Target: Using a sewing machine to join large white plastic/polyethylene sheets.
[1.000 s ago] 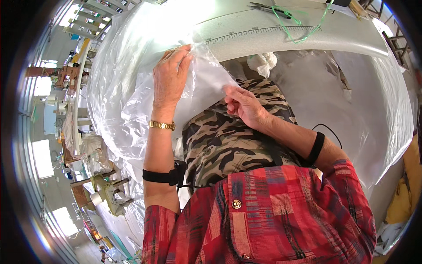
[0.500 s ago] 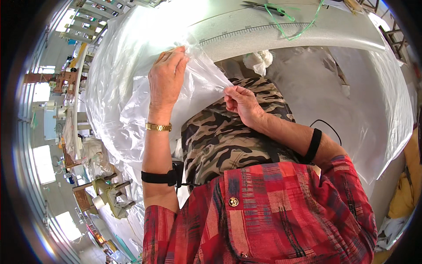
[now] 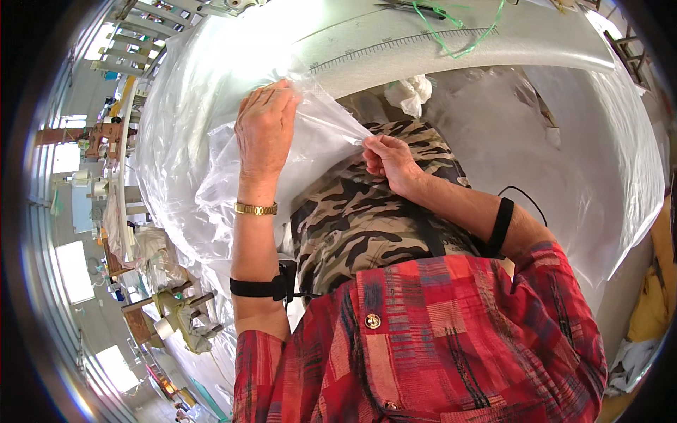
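A thin, clear plastic sheet [image 3: 317, 120] hangs over the table's near edge and down across my lap on the left. My left hand [image 3: 266, 130], with a gold watch band at its wrist, has its back toward me. Its fingers press together on the sheet near the table edge, the fingertips partly hidden. My right hand [image 3: 391, 162] pinches a gathered edge of the sheet between thumb and fingers. Between both hands the plastic is drawn fairly taut.
A pale table [image 3: 451, 56] carries a printed ruler scale. Green string [image 3: 462, 51] and dark scissors [image 3: 409, 8] lie at its far side. A crumpled white bundle [image 3: 409, 95] sits under the edge. More clear plastic [image 3: 599, 176] spreads at right. A wooden stool [image 3: 141, 317] stands left.
The view has shifted slightly, so the table and string sit a little further left and up. Both hands keep nearly the same hold, the left a touch lower.
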Available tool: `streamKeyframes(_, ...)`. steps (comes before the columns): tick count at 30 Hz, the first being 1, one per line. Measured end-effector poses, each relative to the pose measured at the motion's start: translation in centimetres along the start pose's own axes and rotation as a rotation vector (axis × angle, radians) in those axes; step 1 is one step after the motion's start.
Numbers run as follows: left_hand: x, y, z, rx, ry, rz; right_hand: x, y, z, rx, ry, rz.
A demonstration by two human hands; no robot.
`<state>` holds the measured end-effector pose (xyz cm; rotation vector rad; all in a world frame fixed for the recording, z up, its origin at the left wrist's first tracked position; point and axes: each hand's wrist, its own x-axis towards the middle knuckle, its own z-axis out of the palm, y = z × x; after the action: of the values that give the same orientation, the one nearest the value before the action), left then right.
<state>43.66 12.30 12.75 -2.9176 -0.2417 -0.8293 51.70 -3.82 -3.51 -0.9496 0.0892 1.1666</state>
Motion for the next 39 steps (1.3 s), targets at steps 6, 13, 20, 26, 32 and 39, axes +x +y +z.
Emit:
streamKeyframes(6,-0.1,-0.1,0.3,0.029,0.022,-0.009,0.3,-0.2,-0.2,-0.041,0.053,-0.077)
streamKeyframes(13,0.0,-0.1,0.2,-0.005,0.012,-0.026,0.7,0.5,-1.0,-0.802,0.233,-0.887)
streamKeyframes(20,-0.1,0.1,0.1,-0.022,0.008,-0.041,-0.1,-3.9,2.3,-1.036,-0.127,-0.64)
streamKeyframes(26,-0.4,-0.1,-0.2,-0.188,-0.019,-0.126,-4.3,-4.0,4.0,-0.555,-0.574,-0.265)
streamKeyframes(32,-0.2,0.4,-0.5,-0.199,0.034,-0.151,-5.1,-4.2,5.0,-0.439,-0.59,-0.199)
streamKeyframes(39,-0.5,0.2,-0.4,-0.388,0.086,-0.436,-5.8,-4.6,5.3,-0.411,-0.595,-0.173)
